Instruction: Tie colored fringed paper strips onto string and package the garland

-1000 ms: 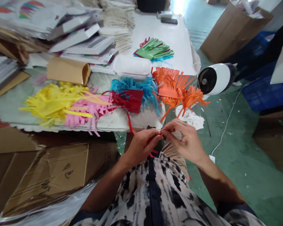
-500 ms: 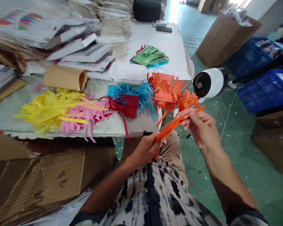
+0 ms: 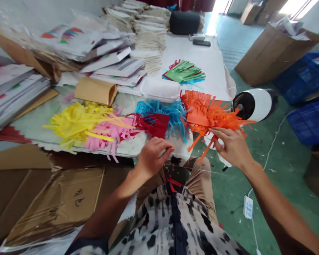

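Observation:
My right hand (image 3: pixel 231 146) reaches to the table's right corner, its fingers closed on strips of the orange fringed paper (image 3: pixel 202 113) that hang over the edge. At the table's front edge, just below the red fringed paper (image 3: pixel 155 124), my left hand (image 3: pixel 152 156) has its fingers curled; what they pinch is hidden. A thin thread (image 3: pixel 196 169) runs across my lap from the left hand toward the right. Behind the red piece lies blue fringed paper (image 3: pixel 162 108).
Yellow (image 3: pixel 74 122) and pink fringed paper (image 3: pixel 108 132) lie to the left, a green bundle (image 3: pixel 184 71) farther back, with a white plastic box (image 3: pixel 159 90). Stacks of paper (image 3: pixel 108 53) fill the back left. A small fan (image 3: pixel 255 102), cardboard box (image 3: pixel 273 53), blue crates (image 3: pixel 308 120) and power strip (image 3: pixel 247 207) are on the right.
Both hands worked close together at my lap, then stretched an orange strip between them. Now the right hand has moved up to the orange pile and the left hand to the table edge.

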Motion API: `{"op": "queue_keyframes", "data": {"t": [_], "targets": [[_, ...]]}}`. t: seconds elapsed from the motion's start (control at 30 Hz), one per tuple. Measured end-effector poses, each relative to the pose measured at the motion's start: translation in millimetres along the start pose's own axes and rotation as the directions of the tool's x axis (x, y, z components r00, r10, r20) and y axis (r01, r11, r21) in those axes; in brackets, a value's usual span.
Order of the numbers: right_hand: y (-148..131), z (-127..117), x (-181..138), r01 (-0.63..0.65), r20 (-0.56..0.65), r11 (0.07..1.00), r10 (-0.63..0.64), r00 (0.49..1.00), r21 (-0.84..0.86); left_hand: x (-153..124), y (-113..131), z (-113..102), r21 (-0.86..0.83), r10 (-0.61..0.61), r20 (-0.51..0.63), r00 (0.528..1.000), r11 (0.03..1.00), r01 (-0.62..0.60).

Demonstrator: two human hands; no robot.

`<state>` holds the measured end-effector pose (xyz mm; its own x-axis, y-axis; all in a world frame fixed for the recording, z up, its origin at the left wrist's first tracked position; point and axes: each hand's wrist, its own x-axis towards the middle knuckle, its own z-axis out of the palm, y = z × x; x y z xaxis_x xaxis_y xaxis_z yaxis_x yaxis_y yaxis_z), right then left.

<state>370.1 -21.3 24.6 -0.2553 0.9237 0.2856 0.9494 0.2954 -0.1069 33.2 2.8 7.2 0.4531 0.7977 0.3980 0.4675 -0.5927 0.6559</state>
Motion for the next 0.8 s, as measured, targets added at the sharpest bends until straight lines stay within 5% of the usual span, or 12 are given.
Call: {"op": "queue_keyframes", "data": {"t": [0.07,0.2,0.37,0.5,0.67,0.8], "targets": [[-10,1,3,0.01,0.052,0.999,-0.008,0.999,-0.039,10,-22,-7,0.188,0.053,-0.053,0.997,0.981,-0.043],[-39,-5,26,0.058,-0.034,0.996,-0.056,0.998,0.063,26,-54,-13,0.39,0.056,0.018,0.998,0.919,-0.058],[-77,24,79,0.175,-0.044,0.966,-0.17,0.985,0.193,38,-56,0,0.513,-0.1,-0.014,0.995,0.853,0.092],[-93,52,110,0.169,0.062,0.985,-0.171,0.983,0.041,42,-54,0,0.514,-0.127,-0.04,0.991,0.848,0.13],[-92,59,116,0.092,0.191,0.988,-0.067,0.979,-0.128,47,-75,-55,0.435,-0.202,-0.239,0.95,0.852,0.291],[-89,53,112,0.099,0.15,0.986,-0.078,0.986,-0.134,48,-89,-129,0.44,-0.066,-0.641,0.765,0.785,0.436]]}}
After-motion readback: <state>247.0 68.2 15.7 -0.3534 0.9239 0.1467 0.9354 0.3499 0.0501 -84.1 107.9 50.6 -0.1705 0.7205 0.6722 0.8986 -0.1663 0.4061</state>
